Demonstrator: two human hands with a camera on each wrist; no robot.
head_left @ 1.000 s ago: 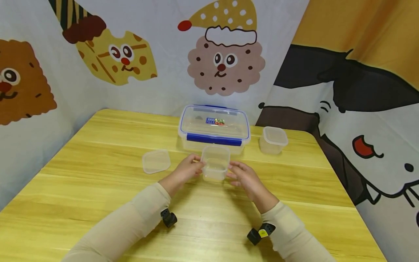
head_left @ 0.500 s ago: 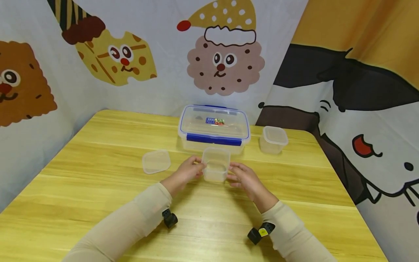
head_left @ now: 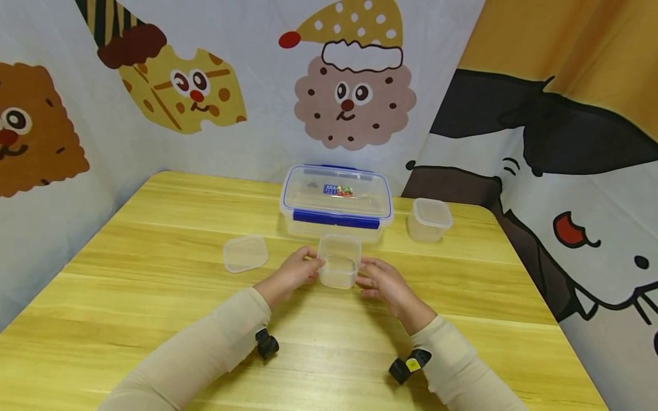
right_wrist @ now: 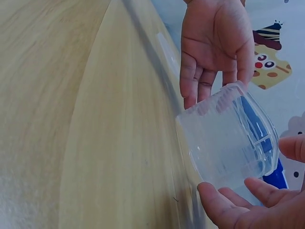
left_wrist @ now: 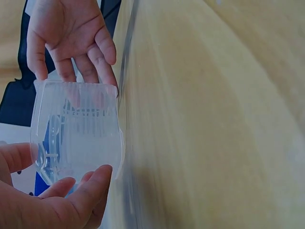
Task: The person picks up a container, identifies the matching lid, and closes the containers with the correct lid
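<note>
Between both hands is a small clear plastic container point(head_left: 340, 268), lidless, its opening up and turned somewhat toward the person. My left hand point(head_left: 295, 269) holds its left side, thumb near the rim and fingers lower down, as the left wrist view shows. My right hand point(head_left: 385, 281) holds the opposite side, its thumb point(right_wrist: 291, 147) at the rim and fingertips close to the base. Through the clear wall point(left_wrist: 86, 133) nothing is seen inside. A loose translucent lid point(head_left: 245, 253) lies flat on the table, left of the container.
Right behind the container stands a large clear storage box point(head_left: 336, 200) with a blue-edged lid and a blue latch. A second small container point(head_left: 430, 220), lidded, is at the back right. The wooden table point(head_left: 154, 297) backs onto a printed cloth point(head_left: 257, 154).
Held in both hands, the small container has come slightly down and toward the person, and more of its inside shows. The lid and other boxes have stayed put.
</note>
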